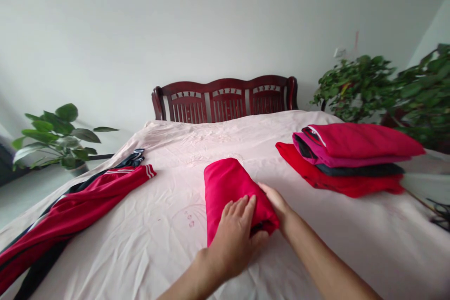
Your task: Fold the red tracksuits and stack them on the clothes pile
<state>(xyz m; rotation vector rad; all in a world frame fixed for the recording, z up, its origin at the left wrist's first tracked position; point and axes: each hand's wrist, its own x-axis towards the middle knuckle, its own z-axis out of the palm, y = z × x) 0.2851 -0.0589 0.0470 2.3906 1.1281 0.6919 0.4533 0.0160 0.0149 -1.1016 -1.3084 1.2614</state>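
Observation:
A folded pinkish-red garment (225, 183) lies on the bed in front of me, with a small dark patch showing at its near right end. Flat across its top rests my left hand (235, 234), open, fingers stretched out and the thumb by the near end. My right hand (279, 206) grips the garment's right edge. One finger or thumb lies along that edge, while the others are hidden behind or beneath the cloth.
To the right sits a stack of folded clothes (365, 143). Red and dark striped garments (80, 206) lie unfolded along the left. Beyond the bedsheet (168, 145) stands a wooden headboard (225, 89). Potted plants (59, 136) flank the bed. Dark cords lie at far right.

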